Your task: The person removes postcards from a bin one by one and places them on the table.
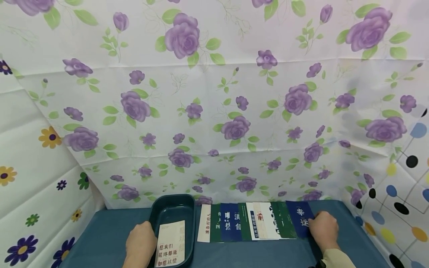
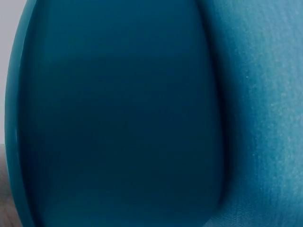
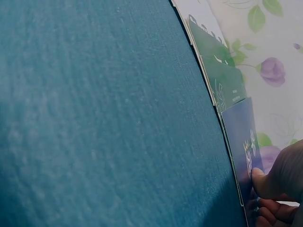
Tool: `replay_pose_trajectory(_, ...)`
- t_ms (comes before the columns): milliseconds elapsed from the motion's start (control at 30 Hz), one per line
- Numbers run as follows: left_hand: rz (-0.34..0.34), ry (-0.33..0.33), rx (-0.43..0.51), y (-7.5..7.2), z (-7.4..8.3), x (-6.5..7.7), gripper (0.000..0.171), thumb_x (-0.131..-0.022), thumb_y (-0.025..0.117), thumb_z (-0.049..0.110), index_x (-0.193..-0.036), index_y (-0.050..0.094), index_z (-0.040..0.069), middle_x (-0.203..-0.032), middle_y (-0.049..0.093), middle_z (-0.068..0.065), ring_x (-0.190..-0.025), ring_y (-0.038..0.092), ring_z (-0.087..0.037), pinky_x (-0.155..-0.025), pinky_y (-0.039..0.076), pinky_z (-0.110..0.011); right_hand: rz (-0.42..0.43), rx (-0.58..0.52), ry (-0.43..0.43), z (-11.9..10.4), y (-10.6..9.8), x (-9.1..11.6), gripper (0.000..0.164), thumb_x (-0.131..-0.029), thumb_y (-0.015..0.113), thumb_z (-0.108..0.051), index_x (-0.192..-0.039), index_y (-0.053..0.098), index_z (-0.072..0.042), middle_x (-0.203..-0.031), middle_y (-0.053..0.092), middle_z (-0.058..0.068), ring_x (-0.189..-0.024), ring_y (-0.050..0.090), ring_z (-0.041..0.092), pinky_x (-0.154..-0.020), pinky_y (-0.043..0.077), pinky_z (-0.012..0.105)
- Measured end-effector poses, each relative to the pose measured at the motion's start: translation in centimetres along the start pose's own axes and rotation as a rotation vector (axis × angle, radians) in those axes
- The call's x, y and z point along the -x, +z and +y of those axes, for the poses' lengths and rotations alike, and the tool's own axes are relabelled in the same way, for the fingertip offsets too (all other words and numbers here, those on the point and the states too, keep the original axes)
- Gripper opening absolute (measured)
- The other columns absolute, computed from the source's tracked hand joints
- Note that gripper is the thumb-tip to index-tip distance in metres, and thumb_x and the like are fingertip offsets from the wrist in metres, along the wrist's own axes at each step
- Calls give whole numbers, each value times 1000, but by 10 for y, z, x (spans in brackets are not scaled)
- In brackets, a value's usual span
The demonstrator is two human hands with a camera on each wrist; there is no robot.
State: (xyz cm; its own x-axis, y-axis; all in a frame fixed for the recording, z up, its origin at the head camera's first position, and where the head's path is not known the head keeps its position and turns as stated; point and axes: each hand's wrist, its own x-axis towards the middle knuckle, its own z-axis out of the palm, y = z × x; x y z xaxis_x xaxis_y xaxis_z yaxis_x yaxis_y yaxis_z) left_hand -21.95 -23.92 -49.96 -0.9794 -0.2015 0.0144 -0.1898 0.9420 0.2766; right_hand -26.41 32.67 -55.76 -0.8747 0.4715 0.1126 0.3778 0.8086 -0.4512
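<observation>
At the left, my left hand (image 1: 141, 242) grips the side rim of a dark teal tray (image 1: 191, 223). The outer wall of the tray (image 2: 123, 113) fills much of the left wrist view, with a bit of the hand (image 2: 5, 203) showing at its rim. Inside the tray lies a cream card (image 1: 171, 242) with printed characters. My right hand (image 1: 324, 229) pinches the right edge of a dark blue card (image 1: 299, 217), thumb on its printed face in the right wrist view. This blue card is the rightmost of an overlapping row, against a green card (image 1: 285, 223).
Several white, green and blue cards (image 1: 231, 223) overlap in a row right of the tray. They lie on a blue cloth-covered table (image 1: 248, 255). A flowered curtain (image 1: 207, 123) hangs behind, with patterned sheets at the left (image 1: 40, 193) and right (image 1: 399, 186).
</observation>
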Motion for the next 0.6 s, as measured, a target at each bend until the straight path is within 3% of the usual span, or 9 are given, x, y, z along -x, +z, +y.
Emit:
replay_pose_trajectory(200, -30, -15, -4, -4, 3, -1, 13, -77, 63, 6, -84, 62, -4, -76, 61, -18, -68, 60, -36, -54, 48, -50, -49, 41, -37, 3, -2, -3, 24, -78, 66, -19, -88, 64, 3, -79, 61, 16, -75, 57, 36, -67, 45, 50)
replay_pose_trajectory(300, -37, -9, -2, -5, 3, -1, 13, -77, 63, 7, -85, 62, -4, -76, 61, -18, -68, 60, -36, -53, 48, -50, -69, 23, -55, 4, -2, -2, 16, -78, 60, -16, -76, 61, -1, -70, 57, 11, -66, 55, 30, -61, 44, 45)
replay_pose_trajectory(433, -63, -11, 3, -4, 2, -1, 14, -78, 64, 7, -86, 62, -4, -76, 60, -16, -67, 60, -35, -54, 48, -50, -64, -21, -25, 2, -2, 1, 15, -77, 51, -11, -62, 48, -8, -59, 42, 3, -58, 39, 22, -52, 32, 37)
replay_pose_trajectory(533, -71, -14, 8, -4, 2, 0, 15, -77, 65, 7, -86, 62, -4, -75, 60, -16, -67, 60, -35, -55, 48, -50, -20, -55, 34, -7, -1, 3, 15, -80, 51, -13, -81, 55, 2, -77, 48, 17, -73, 44, 35, -62, 38, 45)
replay_pose_trajectory(600, -64, -12, 9, -4, 2, 0, 15, -77, 65, 7, -86, 62, -4, -75, 60, -15, -67, 60, -35, -55, 48, -50, 20, -74, 56, -17, -2, 5, 31, -82, 51, -15, -105, 55, 7, -100, 47, 28, -92, 43, 45, -75, 39, 55)
